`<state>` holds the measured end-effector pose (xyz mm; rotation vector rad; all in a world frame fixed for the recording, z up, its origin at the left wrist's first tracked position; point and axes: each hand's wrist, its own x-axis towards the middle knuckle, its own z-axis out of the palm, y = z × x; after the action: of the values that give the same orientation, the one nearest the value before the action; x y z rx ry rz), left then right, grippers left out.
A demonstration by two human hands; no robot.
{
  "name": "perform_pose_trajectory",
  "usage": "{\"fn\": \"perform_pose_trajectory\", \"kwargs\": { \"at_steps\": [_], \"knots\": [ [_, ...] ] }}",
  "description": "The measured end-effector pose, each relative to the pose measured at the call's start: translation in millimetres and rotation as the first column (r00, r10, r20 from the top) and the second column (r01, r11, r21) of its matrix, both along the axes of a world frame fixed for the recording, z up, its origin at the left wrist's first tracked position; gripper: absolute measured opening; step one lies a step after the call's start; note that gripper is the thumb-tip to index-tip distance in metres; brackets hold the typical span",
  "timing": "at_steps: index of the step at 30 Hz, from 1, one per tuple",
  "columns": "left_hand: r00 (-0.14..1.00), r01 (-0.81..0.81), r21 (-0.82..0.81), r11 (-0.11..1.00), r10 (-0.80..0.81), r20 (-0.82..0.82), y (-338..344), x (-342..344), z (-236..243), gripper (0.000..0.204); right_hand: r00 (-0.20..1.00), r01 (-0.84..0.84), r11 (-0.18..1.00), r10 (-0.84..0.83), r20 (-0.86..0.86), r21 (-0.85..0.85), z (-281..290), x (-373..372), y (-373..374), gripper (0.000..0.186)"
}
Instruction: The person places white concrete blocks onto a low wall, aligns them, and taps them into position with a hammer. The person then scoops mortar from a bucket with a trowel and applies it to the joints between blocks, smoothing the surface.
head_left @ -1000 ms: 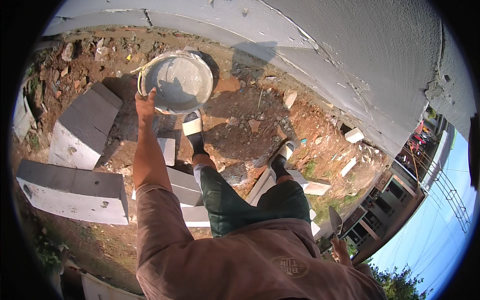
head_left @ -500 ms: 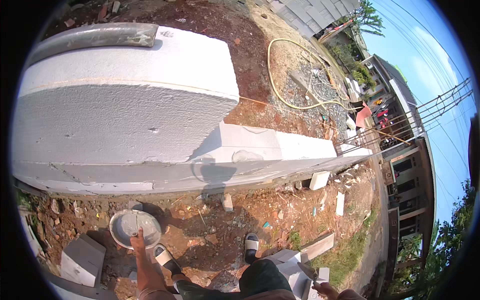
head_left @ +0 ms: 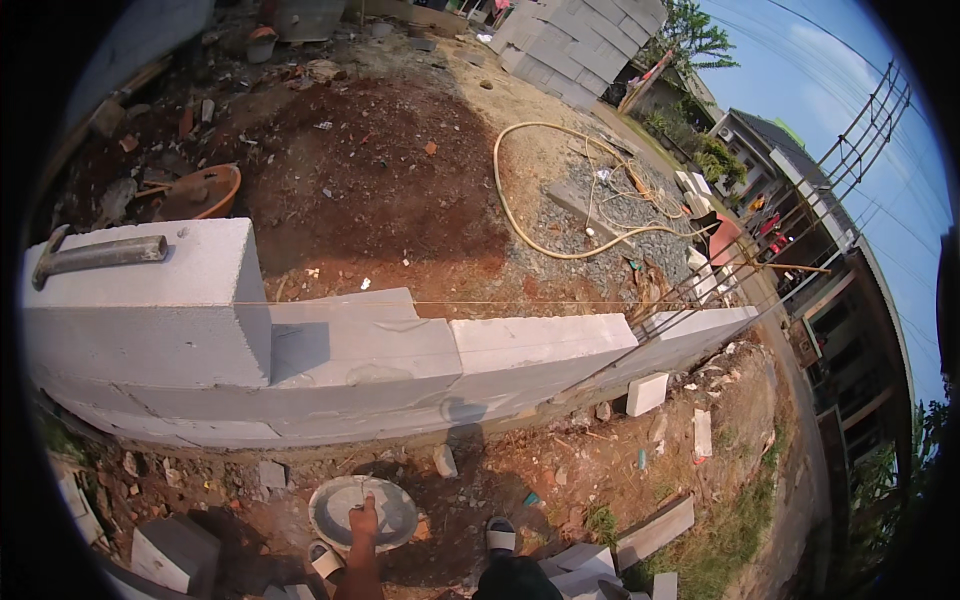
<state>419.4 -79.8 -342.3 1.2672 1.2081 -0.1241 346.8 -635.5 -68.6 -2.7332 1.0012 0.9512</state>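
My left hand (head_left: 363, 516) is closed on the round, mortar-smeared bucket (head_left: 330, 515) held low at the bottom centre, over the dirt between me and the block wall. Its thumb points into the bowl. My right hand is out of view. A low wall of pale grey blocks (head_left: 530, 350) runs across the middle, with a taut thin string along it. A mallet (head_left: 110, 255) lies on the raised block (head_left: 170, 295) at the left end.
Loose blocks (head_left: 175, 550) and offcuts lie around my sandalled feet. Beyond the wall are an orange basin (head_left: 218, 200), a looped hose (head_left: 510, 210), gravel and a block stack (head_left: 580, 45). Steel rebar frames (head_left: 860, 130) stick up at the right, before houses.
My view has tilted up from my body to the wall and yard beyond. My left hand and the bucket have shifted rightward in view; my right hand with the trowel has left the picture.
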Motion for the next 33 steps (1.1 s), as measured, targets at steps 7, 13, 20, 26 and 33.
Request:
{"fn": "perform_pose_trajectory", "kwargs": {
  "at_steps": [7, 13, 20, 26, 33],
  "knots": [
    [0.997, 0.075, 0.1, 0.992, -0.074, -0.011, -114, 47, -57, 0.055, 0.997, 0.055, 0.998, -0.054, 0.046, -0.023, 5, -45, -39, 0.051],
    [0.947, 0.321, 0.114, 0.94, -0.319, -0.038, -157, 63, -106, 0.055, 0.994, 0.092, 0.993, -0.088, 0.06, -0.072, 16, -90, -84, 0.053],
    [0.949, 0.298, 0.543, 0.785, -0.307, -0.077, -44, 1, -53, 0.036, 0.968, 0.087, 0.964, -0.142, 0.205, 0.252, -93, -67, -132, 0.064],
    [0.941, 0.338, 0.858, 0.386, -0.121, -0.317, -3, -124, 96, 0.03, 0.948, -0.31, 0.886, 0.259, 0.187, 0.344, -126, 65, -147, 0.073],
    [0.996, 0.081, 0.664, 0.743, -0.04, -0.077, -140, -190, 241, 0.044, 0.932, -0.358, 0.714, 0.229, 0.282, 0.602, -121, 196, -188, 0.059]
  ]
}}
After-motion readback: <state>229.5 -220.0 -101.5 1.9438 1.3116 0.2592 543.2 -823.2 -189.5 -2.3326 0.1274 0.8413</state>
